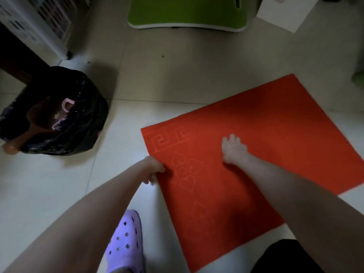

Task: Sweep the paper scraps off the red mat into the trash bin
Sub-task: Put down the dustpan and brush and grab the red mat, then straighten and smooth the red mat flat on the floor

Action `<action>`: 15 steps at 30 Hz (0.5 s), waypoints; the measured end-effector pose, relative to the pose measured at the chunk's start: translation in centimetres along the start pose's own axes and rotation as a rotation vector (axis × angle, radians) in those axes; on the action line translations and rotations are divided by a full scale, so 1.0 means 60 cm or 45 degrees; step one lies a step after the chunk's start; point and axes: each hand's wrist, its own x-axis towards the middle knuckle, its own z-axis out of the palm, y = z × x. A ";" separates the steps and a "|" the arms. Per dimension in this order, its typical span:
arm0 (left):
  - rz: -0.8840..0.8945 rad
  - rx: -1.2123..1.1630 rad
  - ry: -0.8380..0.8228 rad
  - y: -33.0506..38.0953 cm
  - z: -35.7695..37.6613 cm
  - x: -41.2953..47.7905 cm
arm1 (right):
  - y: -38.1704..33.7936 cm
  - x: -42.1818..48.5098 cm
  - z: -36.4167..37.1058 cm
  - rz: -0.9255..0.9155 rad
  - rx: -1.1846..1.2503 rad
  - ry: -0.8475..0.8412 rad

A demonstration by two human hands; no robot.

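Note:
The red mat lies flat on the pale tiled floor, turned at an angle, with an embossed key pattern near its left corner. No paper scraps show on it. My left hand is closed on the mat's left edge, pinching it. My right hand rests palm down on the mat's middle with the fingers spread and nothing in it. The trash bin, lined with a black bag, stands to the left of the mat; a brush with a brown handle and something pink lie inside it.
A green mat lies at the top centre. A white lattice rack stands at the top left and a white box at the top right. My foot in a purple clog is beside the mat's near-left edge.

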 end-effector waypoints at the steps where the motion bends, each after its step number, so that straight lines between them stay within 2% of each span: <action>1: -0.064 -0.169 0.041 0.006 0.026 0.012 | 0.029 0.004 0.013 0.049 0.020 -0.010; 3: -0.137 -0.359 0.209 0.018 0.059 0.036 | 0.069 0.013 0.027 0.060 0.067 0.010; 9: -0.303 -0.440 0.549 0.010 0.099 0.085 | 0.091 0.024 0.039 -0.068 0.058 0.121; 15: -0.221 -0.069 0.779 0.034 0.073 0.096 | 0.091 0.007 0.060 0.014 0.071 0.094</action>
